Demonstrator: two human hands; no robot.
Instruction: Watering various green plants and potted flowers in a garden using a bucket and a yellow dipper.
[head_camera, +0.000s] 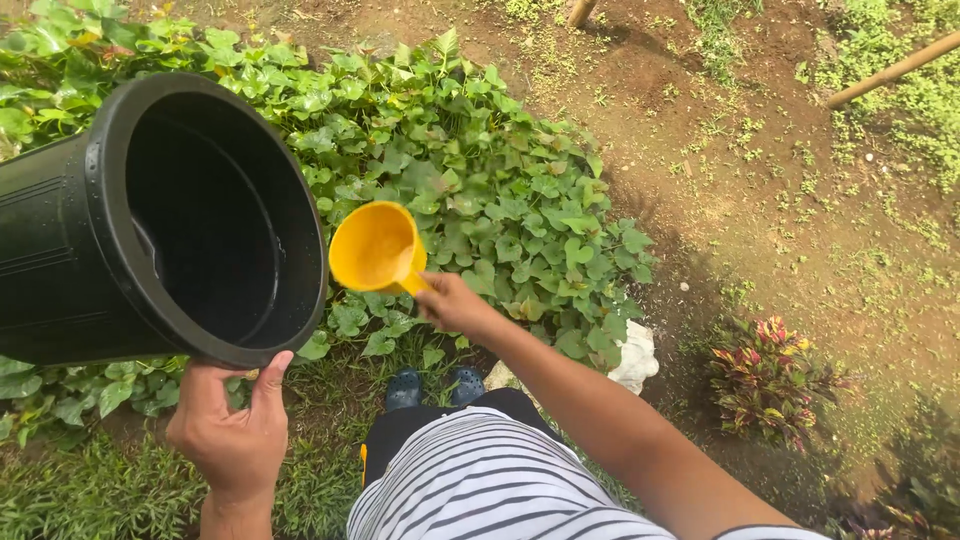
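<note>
Above my left hand (232, 432), the black plastic bucket (150, 220) lies tipped on its side, mouth toward the camera. That hand cups the lower rim from beneath, fingers curled up against the lip, grasping it. My right hand (452, 303) is clenched around the short handle of a yellow plastic scoop (376, 247), held just beside the bucket's rim, bowl facing the mouth.

Handling, as I judge it: the bucket looks rigid and ribbed, light if empty; I cannot tell how much remains inside, though the wall shows wet beads, so the rim may be slick. The rolled lip is the sound place to hold. The scoop is light, stiff, and best gripped at the handle.

Clearances: beyond both hands spreads a dense bed of green leafy plants (470, 180), soft and easily crushed. Below the hands, grass and my dark shoes (435, 385). Out past the right hand lies bare soil (760, 200), with a red-leaved plant (765, 385) and a white lump (637, 357) nearer my right elbow. Open room exists mainly between the hands and upward.
</note>
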